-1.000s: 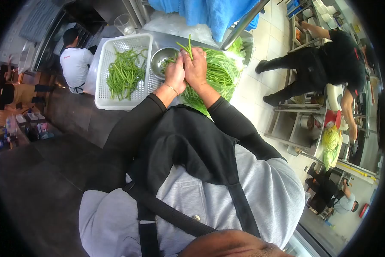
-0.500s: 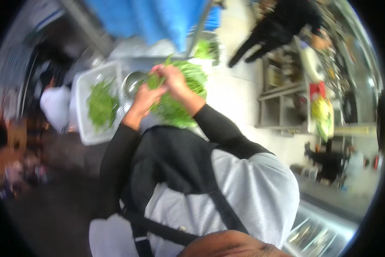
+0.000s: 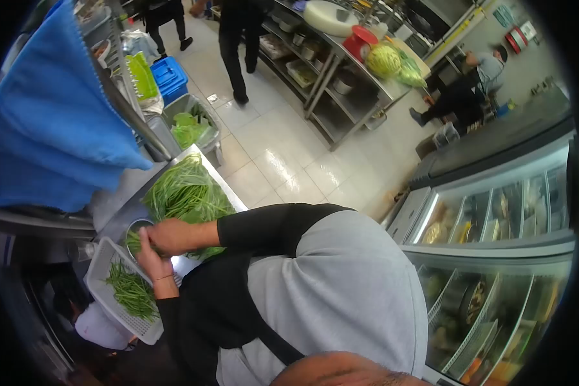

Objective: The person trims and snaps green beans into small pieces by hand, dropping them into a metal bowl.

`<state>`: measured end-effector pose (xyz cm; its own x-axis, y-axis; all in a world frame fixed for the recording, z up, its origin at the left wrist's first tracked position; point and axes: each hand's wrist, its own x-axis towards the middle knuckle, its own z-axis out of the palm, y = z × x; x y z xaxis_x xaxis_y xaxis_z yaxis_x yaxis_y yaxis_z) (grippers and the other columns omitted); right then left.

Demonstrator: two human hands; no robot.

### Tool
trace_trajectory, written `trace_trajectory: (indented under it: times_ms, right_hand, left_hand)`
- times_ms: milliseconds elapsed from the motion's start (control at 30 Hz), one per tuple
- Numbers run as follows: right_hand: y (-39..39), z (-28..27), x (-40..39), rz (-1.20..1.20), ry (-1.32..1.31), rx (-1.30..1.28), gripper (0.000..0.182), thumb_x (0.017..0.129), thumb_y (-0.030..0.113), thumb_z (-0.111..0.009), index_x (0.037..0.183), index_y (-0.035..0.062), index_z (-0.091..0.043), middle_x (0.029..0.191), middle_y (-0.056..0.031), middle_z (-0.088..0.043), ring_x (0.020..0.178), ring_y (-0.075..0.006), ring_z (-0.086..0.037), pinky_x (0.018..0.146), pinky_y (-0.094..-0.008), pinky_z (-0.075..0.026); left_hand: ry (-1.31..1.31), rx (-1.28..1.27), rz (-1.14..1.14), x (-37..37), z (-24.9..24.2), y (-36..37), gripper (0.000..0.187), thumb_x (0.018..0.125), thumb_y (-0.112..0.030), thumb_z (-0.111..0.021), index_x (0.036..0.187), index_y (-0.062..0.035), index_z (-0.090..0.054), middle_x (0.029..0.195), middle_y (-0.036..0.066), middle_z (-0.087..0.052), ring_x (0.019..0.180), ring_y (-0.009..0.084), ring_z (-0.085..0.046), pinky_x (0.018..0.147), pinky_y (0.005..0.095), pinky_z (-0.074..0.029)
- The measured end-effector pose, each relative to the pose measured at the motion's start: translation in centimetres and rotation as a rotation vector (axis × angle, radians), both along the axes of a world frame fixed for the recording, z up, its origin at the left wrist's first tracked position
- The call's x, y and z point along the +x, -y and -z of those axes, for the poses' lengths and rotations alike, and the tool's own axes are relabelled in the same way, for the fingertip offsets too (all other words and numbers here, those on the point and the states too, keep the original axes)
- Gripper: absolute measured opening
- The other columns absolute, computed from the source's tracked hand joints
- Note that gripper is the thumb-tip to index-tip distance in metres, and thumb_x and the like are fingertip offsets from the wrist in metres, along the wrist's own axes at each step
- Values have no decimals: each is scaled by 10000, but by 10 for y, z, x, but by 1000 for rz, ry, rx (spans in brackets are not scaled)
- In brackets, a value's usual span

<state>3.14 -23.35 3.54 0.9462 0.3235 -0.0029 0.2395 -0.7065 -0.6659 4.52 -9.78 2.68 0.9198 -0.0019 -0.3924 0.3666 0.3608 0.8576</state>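
Note:
Over a round metal bowl (image 3: 139, 225), my two hands are close together and overlap. My left hand (image 3: 151, 261) is closed around a few leafy green stalks (image 3: 133, 242), whose ends show at the bowl. My right hand (image 3: 173, 237) curls over the same stalks, its fingertips partly hidden. Just beyond the right hand lies a large heap of long-stemmed greens (image 3: 189, 193), partly in clear plastic, on a metal worktop (image 3: 228, 191). On the left side, a white perforated basket (image 3: 102, 265) holds a smaller pile of green stems (image 3: 130, 291).
A blue cloth (image 3: 57, 109) hangs at the upper left. A lined bin (image 3: 215, 145) with leaves stands beyond the worktop, near a blue box (image 3: 169, 78). Steel shelving (image 3: 337, 106) and a glass-front fridge (image 3: 495, 257) are to the right. Other people (image 3: 238, 51) stand around the kitchen.
The view has swung, bringing the fridge and floor into sight. My hands remain together by the bowl, the right now more over the left, with less of the stalks showing.

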Motion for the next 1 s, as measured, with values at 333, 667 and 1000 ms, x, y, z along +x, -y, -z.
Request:
trace_trajectory:
  times_ms: [333, 667, 1000]
  right_hand:
    - [9, 7, -4, 53, 198, 277, 185, 896, 226, -675, 866, 43, -670, 775, -226, -687, 752, -445, -685, 686, -541, -536]
    - [42, 6, -11, 100, 229, 120, 155, 898, 202, -649, 921, 51, -676, 778, -201, -700, 746, -429, -700, 682, -539, -548]
    - [25, -4, -5, -77, 166, 320, 186, 918, 251, -644, 940, 78, -706, 817, -156, -729, 779, -397, -713, 692, -505, -558]
  left_hand:
    - [62, 34, -104, 14, 9, -8, 254, 977, -272, -761, 1010, -39, -665, 874, 22, -634, 785, 144, -627, 657, 312, -521]
    - [105, 6, -199, 17, 0, -58, 270, 973, -212, -755, 1101, 4, -655, 948, 79, -685, 779, 153, -642, 696, 300, -539]
    - [459, 812, 329, -43, -38, -44, 206, 945, -112, -740, 1099, 25, -745, 989, 96, -771, 867, 163, -682, 794, 333, -540]
